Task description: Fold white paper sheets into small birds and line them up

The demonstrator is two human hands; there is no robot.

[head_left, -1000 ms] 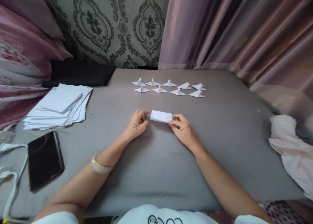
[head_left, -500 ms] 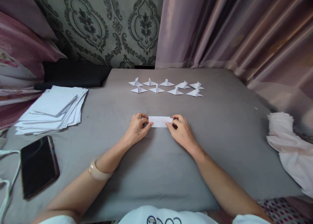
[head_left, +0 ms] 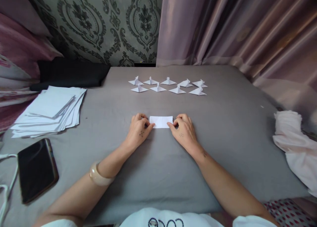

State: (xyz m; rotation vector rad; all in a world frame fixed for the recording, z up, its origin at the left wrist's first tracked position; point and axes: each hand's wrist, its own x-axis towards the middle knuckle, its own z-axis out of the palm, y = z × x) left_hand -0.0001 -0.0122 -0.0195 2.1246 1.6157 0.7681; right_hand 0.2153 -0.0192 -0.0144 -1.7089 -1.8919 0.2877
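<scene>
A small white folded paper strip lies lengthwise between my hands, just above or on the grey cloth. My left hand pinches its left end, thumb on top and fingers behind. At the right end my right hand pinches it the same way. A faint crease shows near the strip's middle. Beyond the hands, several folded white paper birds stand in two rows.
Loose white sheets are stacked at the left, before a folded black cloth. Nearer me lie a phone and a white cable. A pale bunched cloth rests at the right edge. Curtains hang behind.
The paper's right end, uneven before, now looks even and squared with the rest of the strip. Both hands stay at its ends. The view has shifted slightly.
</scene>
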